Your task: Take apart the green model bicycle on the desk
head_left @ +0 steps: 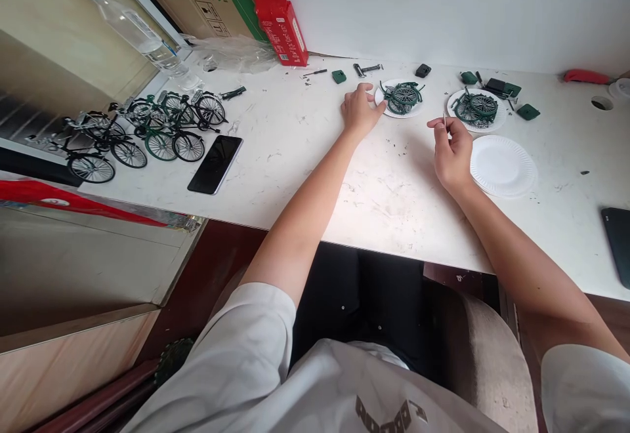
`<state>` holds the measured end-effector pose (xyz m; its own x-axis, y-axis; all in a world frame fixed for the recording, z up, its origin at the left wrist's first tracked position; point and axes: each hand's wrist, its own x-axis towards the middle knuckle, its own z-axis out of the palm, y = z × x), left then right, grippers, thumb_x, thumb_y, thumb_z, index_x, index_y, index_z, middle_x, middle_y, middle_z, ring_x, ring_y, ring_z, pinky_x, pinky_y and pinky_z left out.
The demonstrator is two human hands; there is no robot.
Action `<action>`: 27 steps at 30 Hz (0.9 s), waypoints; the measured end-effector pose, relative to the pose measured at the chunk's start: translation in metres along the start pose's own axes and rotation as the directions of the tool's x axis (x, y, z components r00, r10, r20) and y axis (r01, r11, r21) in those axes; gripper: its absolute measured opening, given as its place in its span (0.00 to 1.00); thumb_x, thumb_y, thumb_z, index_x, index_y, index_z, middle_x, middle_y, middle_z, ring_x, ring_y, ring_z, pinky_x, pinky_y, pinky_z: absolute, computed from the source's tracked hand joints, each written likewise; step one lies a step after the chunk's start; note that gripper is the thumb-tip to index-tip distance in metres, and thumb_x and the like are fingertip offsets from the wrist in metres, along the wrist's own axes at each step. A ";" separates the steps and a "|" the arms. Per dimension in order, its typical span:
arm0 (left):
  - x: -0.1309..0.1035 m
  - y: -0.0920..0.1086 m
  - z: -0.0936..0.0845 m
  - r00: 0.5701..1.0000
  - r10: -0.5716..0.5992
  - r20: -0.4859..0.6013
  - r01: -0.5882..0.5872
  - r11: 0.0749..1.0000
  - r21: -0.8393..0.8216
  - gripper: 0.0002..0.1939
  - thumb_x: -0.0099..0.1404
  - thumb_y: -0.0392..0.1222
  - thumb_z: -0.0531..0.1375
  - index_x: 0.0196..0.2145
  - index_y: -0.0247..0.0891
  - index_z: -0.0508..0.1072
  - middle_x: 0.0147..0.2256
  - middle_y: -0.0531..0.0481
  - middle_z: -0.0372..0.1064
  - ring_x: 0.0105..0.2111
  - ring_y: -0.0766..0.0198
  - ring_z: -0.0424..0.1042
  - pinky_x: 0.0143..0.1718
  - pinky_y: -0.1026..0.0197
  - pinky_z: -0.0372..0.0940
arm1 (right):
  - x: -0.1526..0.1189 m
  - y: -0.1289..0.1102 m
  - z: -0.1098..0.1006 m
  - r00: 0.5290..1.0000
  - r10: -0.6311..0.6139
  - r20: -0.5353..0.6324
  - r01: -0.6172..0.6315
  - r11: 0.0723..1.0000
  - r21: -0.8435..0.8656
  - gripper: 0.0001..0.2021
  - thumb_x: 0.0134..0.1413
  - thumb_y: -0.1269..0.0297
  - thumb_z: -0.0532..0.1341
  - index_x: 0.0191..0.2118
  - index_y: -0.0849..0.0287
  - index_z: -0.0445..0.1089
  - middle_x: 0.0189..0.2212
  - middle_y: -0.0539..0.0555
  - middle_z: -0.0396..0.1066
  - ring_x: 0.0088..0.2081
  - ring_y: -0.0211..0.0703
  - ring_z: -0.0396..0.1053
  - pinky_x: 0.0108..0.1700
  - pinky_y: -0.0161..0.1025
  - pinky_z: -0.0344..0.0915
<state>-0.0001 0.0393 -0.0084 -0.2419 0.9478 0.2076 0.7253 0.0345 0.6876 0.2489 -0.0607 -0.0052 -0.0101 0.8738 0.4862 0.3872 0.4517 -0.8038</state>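
Note:
My left hand (360,109) rests on the white table (305,157), its fingertips touching the rim of a small paper plate (382,106) that holds green model bicycle parts (402,97). My right hand (451,151) hovers a little to the right, pinching a thin small rod (443,120) between thumb and forefinger. A second paper plate (497,120) with more green wheels and parts (475,106) lies beyond my right hand. An empty paper plate (503,165) sits right beside my right wrist.
Several finished model bicycles (147,132) stand at the left, next to a black phone (215,164) and a water bottle (132,27). Small green and black parts (527,111) lie along the wall. A red box (283,29), a red tool (585,77) and a dark device (618,243) are around.

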 end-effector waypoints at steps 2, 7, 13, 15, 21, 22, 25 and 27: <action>-0.002 0.002 -0.001 1.000 0.023 0.007 -0.023 1.000 0.003 0.29 0.77 0.43 0.71 0.72 0.55 0.75 0.64 0.45 0.83 0.76 0.42 0.69 0.83 0.36 0.63 | 0.000 0.000 0.001 1.000 0.025 0.013 -0.025 1.000 0.019 0.36 0.79 0.19 0.53 0.54 0.48 0.77 0.37 0.56 0.71 0.34 0.49 0.72 0.34 0.49 0.72; 0.001 -0.004 0.005 0.994 0.103 0.038 -0.101 0.993 -0.054 0.32 0.75 0.44 0.73 0.74 0.52 0.75 0.71 0.42 0.79 0.80 0.41 0.66 0.86 0.34 0.58 | -0.002 0.008 0.005 0.994 0.097 0.059 -0.103 0.989 0.105 0.40 0.75 0.15 0.53 0.59 0.48 0.75 0.52 0.61 0.78 0.29 0.43 0.72 0.26 0.46 0.72; 0.005 -0.012 0.012 0.991 0.132 0.017 -0.124 0.963 -0.238 0.34 0.68 0.36 0.76 0.69 0.51 0.77 0.66 0.43 0.84 0.77 0.39 0.69 0.87 0.30 0.54 | 0.001 0.009 0.003 0.953 0.262 0.152 -0.295 0.915 0.275 0.33 0.71 0.20 0.66 0.55 0.46 0.71 0.63 0.56 0.75 0.24 0.32 0.61 0.22 0.41 0.73; 0.004 -0.012 0.011 0.991 0.129 0.025 -0.120 0.966 -0.228 0.37 0.66 0.31 0.75 0.70 0.50 0.76 0.67 0.43 0.84 0.77 0.39 0.70 0.86 0.29 0.55 | 0.002 0.007 0.001 0.932 0.311 0.185 -0.357 0.872 0.334 0.29 0.71 0.25 0.69 0.53 0.46 0.70 0.62 0.54 0.74 0.24 0.31 0.60 0.23 0.40 0.76; 0.001 -0.014 0.008 0.988 0.149 0.041 -0.136 0.962 -0.239 0.41 0.62 0.27 0.73 0.70 0.49 0.74 0.65 0.43 0.85 0.76 0.39 0.70 0.85 0.30 0.57 | 0.006 0.006 -0.003 0.892 0.399 0.211 -0.450 0.752 0.482 0.25 0.69 0.34 0.75 0.50 0.47 0.69 0.42 0.47 0.68 0.24 0.32 0.60 0.27 0.37 0.79; 0.001 -0.015 0.007 0.987 0.156 0.043 -0.141 0.961 -0.240 0.41 0.62 0.27 0.73 0.69 0.49 0.75 0.64 0.43 0.85 0.75 0.39 0.70 0.84 0.30 0.57 | 0.006 0.005 -0.003 0.886 0.411 0.216 -0.463 0.740 0.488 0.25 0.69 0.34 0.75 0.50 0.47 0.69 0.41 0.46 0.67 0.24 0.33 0.60 0.27 0.38 0.80; -0.002 -0.016 0.004 0.983 0.174 0.053 -0.156 0.958 -0.240 0.39 0.60 0.28 0.74 0.67 0.48 0.76 0.63 0.44 0.86 0.75 0.38 0.71 0.84 0.29 0.58 | 0.007 0.001 -0.005 0.859 0.436 0.267 -0.510 0.701 0.499 0.26 0.68 0.35 0.77 0.50 0.47 0.70 0.37 0.46 0.65 0.25 0.35 0.61 0.30 0.39 0.82; -0.003 -0.016 0.003 0.981 0.185 0.065 -0.165 0.956 -0.242 0.39 0.59 0.27 0.74 0.67 0.48 0.76 0.62 0.44 0.86 0.75 0.38 0.71 0.84 0.30 0.58 | 0.008 -0.002 -0.008 0.842 0.432 0.323 -0.539 0.681 0.496 0.25 0.67 0.36 0.78 0.51 0.48 0.72 0.36 0.46 0.65 0.26 0.36 0.62 0.31 0.39 0.82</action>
<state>-0.0094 0.0365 -0.0220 -0.0610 0.9564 0.2856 0.5773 -0.1997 0.7917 0.2551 -0.0561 0.0026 -0.1387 0.9891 -0.0485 -0.1883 -0.0744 -0.9793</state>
